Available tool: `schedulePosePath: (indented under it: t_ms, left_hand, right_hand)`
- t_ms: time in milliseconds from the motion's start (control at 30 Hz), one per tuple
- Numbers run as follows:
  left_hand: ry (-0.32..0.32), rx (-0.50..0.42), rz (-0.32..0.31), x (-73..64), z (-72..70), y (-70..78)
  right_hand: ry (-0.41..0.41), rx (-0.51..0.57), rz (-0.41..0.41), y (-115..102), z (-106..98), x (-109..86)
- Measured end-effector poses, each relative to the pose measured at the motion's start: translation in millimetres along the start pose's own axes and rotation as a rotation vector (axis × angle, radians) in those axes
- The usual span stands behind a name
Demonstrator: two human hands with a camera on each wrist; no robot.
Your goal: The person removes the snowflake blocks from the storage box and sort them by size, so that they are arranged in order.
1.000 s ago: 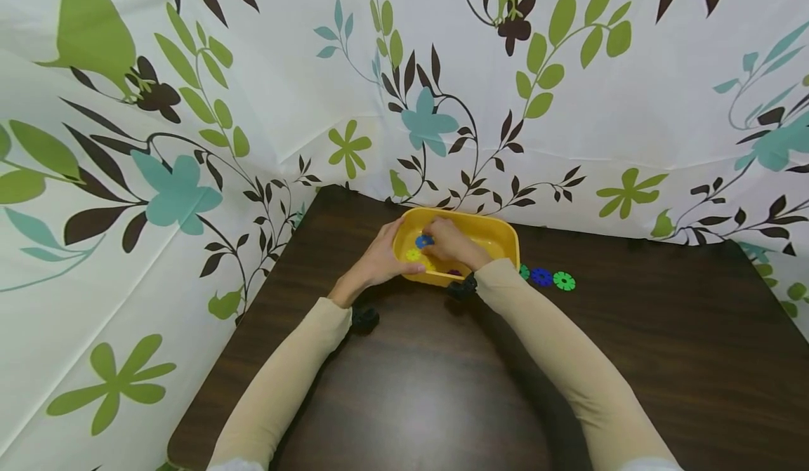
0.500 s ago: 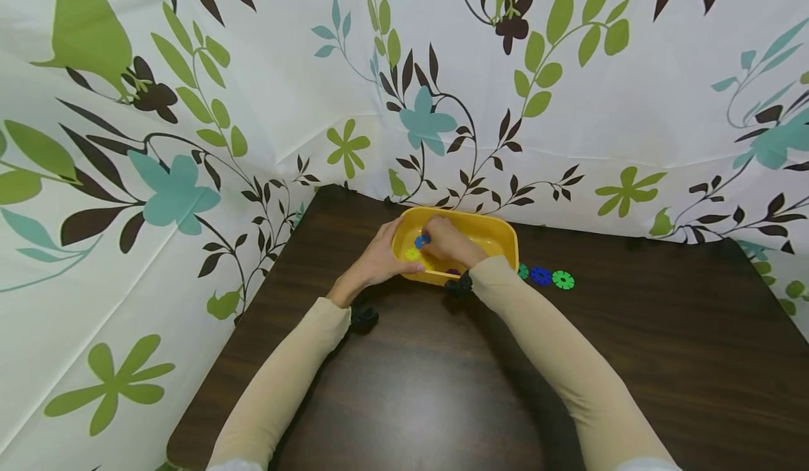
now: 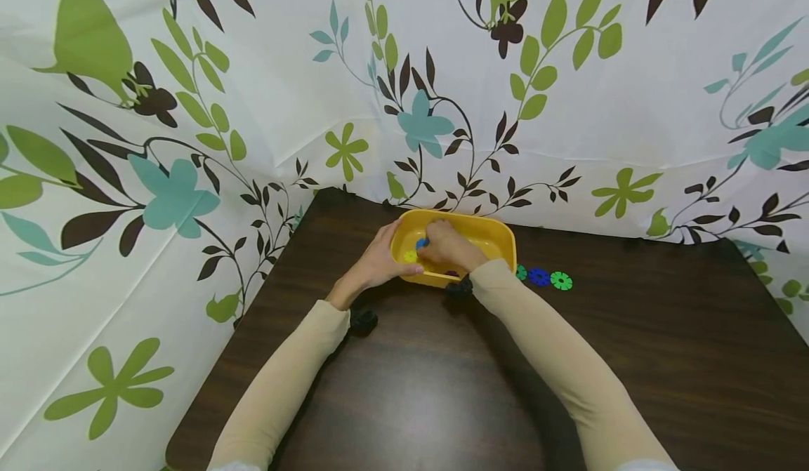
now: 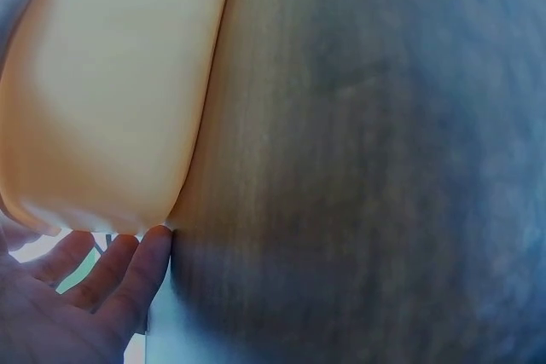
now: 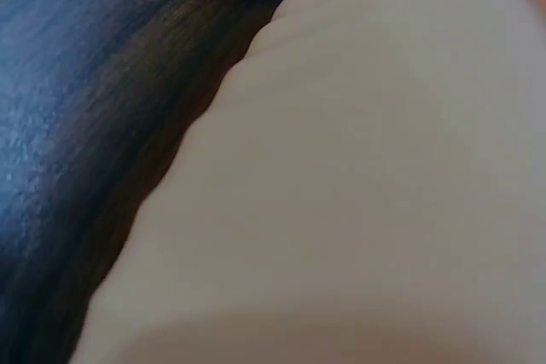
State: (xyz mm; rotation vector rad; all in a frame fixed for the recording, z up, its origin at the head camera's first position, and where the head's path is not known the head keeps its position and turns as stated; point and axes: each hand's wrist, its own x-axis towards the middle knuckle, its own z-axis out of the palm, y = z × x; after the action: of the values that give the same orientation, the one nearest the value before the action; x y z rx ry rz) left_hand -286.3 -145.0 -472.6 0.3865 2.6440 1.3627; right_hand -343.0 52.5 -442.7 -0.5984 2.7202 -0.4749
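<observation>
A yellow plastic tub (image 3: pixel 499 236) stands near the table's back edge in the head view. My left hand (image 3: pixel 378 259) holds its left end, thumb at the near rim; in the left wrist view its fingers (image 4: pixel 141 270) touch the tub's outer wall (image 4: pixel 111 100). My right hand (image 3: pixel 450 245) reaches inside with curled fingers and pinches a blue notched disc (image 3: pixel 422 244), partly hidden by the fingers. Beside it in the tub lies a yellow notched disc (image 3: pixel 411 255). A dark purple piece (image 3: pixel 451 273) shows by the near wall. The right wrist view does not show the hand.
Right of the tub, a teal disc (image 3: pixel 521 272), a blue disc (image 3: pixel 539 276) and a green disc (image 3: pixel 560 281) lie in a row on the dark wooden table (image 3: pixel 632 330). A patterned curtain (image 3: pixel 556 127) hangs directly behind the table.
My right hand shifts very slightly within the tub, and less of the blue disc shows at its fingers. The left hand keeps its place; the whole head view drifts slightly.
</observation>
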Motion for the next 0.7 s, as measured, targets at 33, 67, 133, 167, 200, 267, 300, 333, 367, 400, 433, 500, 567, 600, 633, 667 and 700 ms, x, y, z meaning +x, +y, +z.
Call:
schedulePosePath:
  t_ms: [33, 67, 133, 167, 200, 267, 300, 333, 367, 400, 433, 500, 567, 600, 633, 667, 700]
  left_hand:
    - [0.0, 0.001, 0.002, 0.2, 0.2, 0.4]
    - [0.001, 0.002, 0.004, 0.3, 0.4, 0.6]
    - [0.0, 0.005, 0.004, 0.5, 0.9, 0.8]
    - [-0.001, 0.009, 0.003, 0.5, 1.1, 0.9]
    - [-0.003, 0.013, 0.0, 0.8, 1.4, 0.7]
    - [-0.006, 0.016, -0.006, 1.3, 2.3, 0.3]
    - [-0.007, 0.015, -0.008, 1.3, 2.5, 0.7]
    - [-0.006, 0.014, -0.009, 1.2, 2.7, 0.9]
    - [-0.004, 0.014, -0.009, 1.2, 2.9, 1.2]
    - [-0.002, 0.014, -0.01, 1.2, 3.1, 1.4]
    - [-0.001, 0.013, -0.009, 1.0, 3.1, 2.0]
    - [0.003, 0.009, -0.01, 0.5, 3.1, 2.8]
    - [0.002, 0.008, -0.013, 0.6, 3.2, 2.4]
    - [0.001, 0.006, -0.015, 0.5, 3.1, 2.1]
    - [0.001, 0.003, -0.017, 0.4, 2.9, 2.0]
    - [0.003, 0.001, -0.017, 0.3, 2.7, 1.7]
    - [0.003, -0.001, -0.019, 0.1, 2.4, 1.6]
  right_hand:
    - [0.014, -0.001, -0.005, 1.2, -0.3, 0.1]
    - [0.031, -0.005, -0.01, 2.2, -0.9, -0.1]
    - [0.061, -0.004, -0.016, 3.9, -2.6, -1.9]
    - [0.079, 0.003, -0.016, 5.1, -3.2, -3.7]
    - [0.099, 0.019, -0.014, 6.1, -3.9, -6.2]
    - [0.141, 0.061, -0.016, 8.4, -5.6, -13.1]
    - [0.166, 0.082, -0.021, 10.3, -6.2, -16.9]
    - [0.194, 0.093, -0.031, 12.3, -6.8, -20.9]
    - [0.219, 0.106, -0.04, 14.1, -7.8, -25.5]
    - [0.243, 0.117, -0.05, 15.8, -8.8, -29.9]
    - [0.264, 0.124, -0.06, 18.0, -9.7, -34.4]
    - [0.303, 0.124, -0.074, 22.9, -11.7, -43.5]
    - [0.326, 0.142, -0.073, 27.3, -14.2, -53.5]
    - [0.337, 0.147, -0.069, 29.6, -15.2, -58.4]
    - [0.348, 0.152, -0.063, 32.0, -16.5, -63.5]
    - [0.36, 0.154, -0.057, 34.6, -17.7, -68.4]
    - [0.374, 0.159, -0.053, 37.4, -18.5, -73.1]
